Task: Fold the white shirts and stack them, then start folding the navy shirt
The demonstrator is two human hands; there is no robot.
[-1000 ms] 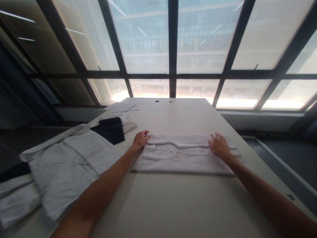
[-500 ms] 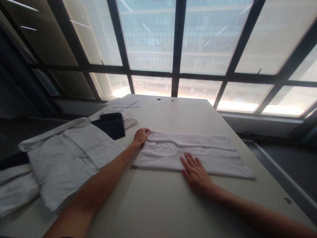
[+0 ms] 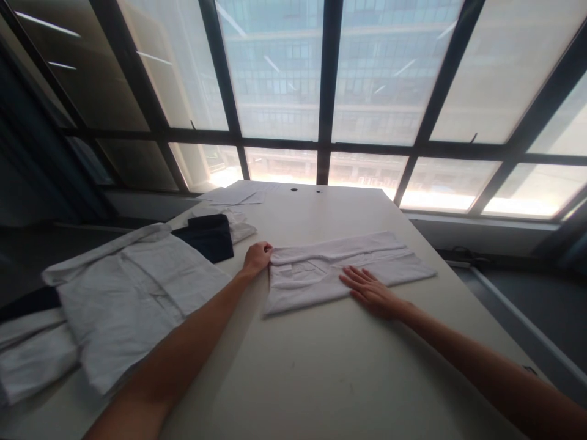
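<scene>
A white T-shirt (image 3: 316, 290), folded into a long strip with its neckline toward the left, lies flat on the white table (image 3: 293, 379). At its far left corner my left hand (image 3: 257, 256) pinches the cloth between closed fingers. My right hand (image 3: 371, 292) rests palm down near the middle of the shirt's near edge, fingers stretched out. The strip lies at a slant, its right end farther from me than its left.
Folded white garments (image 3: 132, 299) lie at the left, with a dark navy folded cloth (image 3: 208, 237) beyond them. White sheets of paper (image 3: 232, 194) sit at the table's far left. Large windows (image 3: 279, 73) rise behind the table.
The shirt has turned, its right end swinging away from me. My right hand has moved slightly farther out along with it, while my left hand keeps its corner.
</scene>
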